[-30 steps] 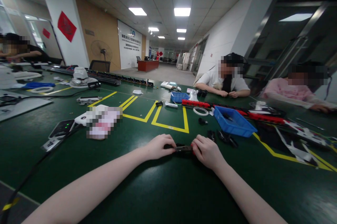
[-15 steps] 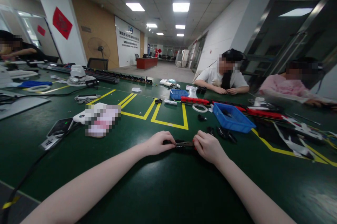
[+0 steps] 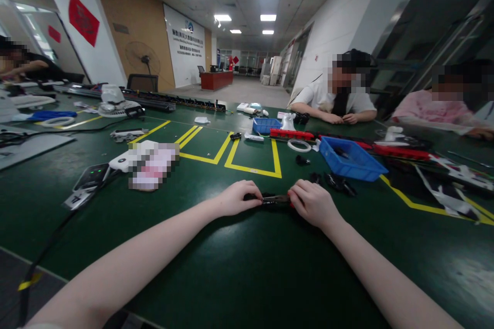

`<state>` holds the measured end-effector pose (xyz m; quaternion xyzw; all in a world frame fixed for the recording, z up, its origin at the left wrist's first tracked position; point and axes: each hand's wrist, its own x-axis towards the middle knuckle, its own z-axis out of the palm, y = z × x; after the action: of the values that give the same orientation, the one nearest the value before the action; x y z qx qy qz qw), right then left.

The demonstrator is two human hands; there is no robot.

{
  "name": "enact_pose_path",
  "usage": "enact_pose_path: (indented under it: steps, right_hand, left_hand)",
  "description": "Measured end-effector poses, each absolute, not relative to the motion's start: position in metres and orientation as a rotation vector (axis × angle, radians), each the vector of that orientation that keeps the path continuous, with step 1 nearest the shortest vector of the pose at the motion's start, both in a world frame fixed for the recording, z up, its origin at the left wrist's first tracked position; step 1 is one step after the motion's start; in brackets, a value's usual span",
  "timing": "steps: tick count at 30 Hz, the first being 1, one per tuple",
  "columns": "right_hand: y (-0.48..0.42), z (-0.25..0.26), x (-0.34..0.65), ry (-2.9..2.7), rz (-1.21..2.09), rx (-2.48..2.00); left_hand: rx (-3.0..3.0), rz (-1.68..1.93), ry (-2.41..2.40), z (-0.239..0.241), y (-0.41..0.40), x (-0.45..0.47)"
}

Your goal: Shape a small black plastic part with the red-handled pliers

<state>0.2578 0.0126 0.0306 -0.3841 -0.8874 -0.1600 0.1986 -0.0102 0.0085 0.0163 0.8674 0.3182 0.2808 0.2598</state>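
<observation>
My left hand (image 3: 235, 198) and my right hand (image 3: 313, 203) rest close together on the green table (image 3: 247, 267), both closed on one small dark part (image 3: 275, 199) held between them. The part is black with a metal middle and a bit of red at the right-hand end; my fingers cover most of it. Several small black pieces (image 3: 335, 183) lie just beyond my right hand.
A blue bin (image 3: 352, 160), a tape roll (image 3: 299, 145) and red strips (image 3: 291, 135) lie past the yellow floor-style markings (image 3: 252, 168). A white device (image 3: 127, 161) and a phone (image 3: 90, 178) sit left. Two people sit at the far right, another at the far left.
My hands keep their hold on the part. The view has tilted slightly, so hands and table items sit a little higher and further right in the frame.
</observation>
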Motion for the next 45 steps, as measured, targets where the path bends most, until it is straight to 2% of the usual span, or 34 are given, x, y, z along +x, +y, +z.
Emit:
enact_pose_path:
  steps: [22,35,45]
  right_hand:
    - [0.015,0.029,0.267,-2.648,-0.102,-1.053]
    - [0.013,0.026,0.27,-2.597,-0.283,-0.978]
    - [0.016,0.024,0.27,-2.586,-0.242,-0.941]
  left_hand:
    - [2.361,0.695,0.891,0.023,0.007,-0.01]
    - [2.3,0.697,0.874,0.022,0.009,-0.012]
    - [2.311,0.615,0.899,0.022,0.013,-0.01]
